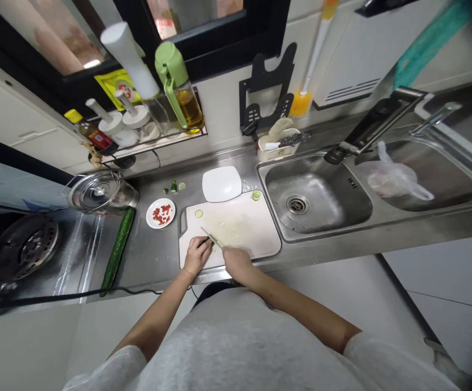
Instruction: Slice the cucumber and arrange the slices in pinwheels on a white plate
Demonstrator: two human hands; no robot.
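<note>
A white cutting board (244, 222) lies on the steel counter in front of me. My left hand (196, 255) is curled over a green cucumber piece (205, 241) at the board's near left corner. My right hand (236, 260) grips the handle of a knife (212, 236) whose blade rests against that piece. A cucumber slice (199, 213) lies near the board's far left corner, another slice (256, 195) at its far right corner.
A long whole cucumber (117, 250) lies left of the board. A small plate of red bits (161, 213) and an empty white dish (221, 183) stand behind it. A lidded pot (97, 191), a stove burner (19, 248), a bottle rack (146, 117) and a double sink (313, 201) surround them.
</note>
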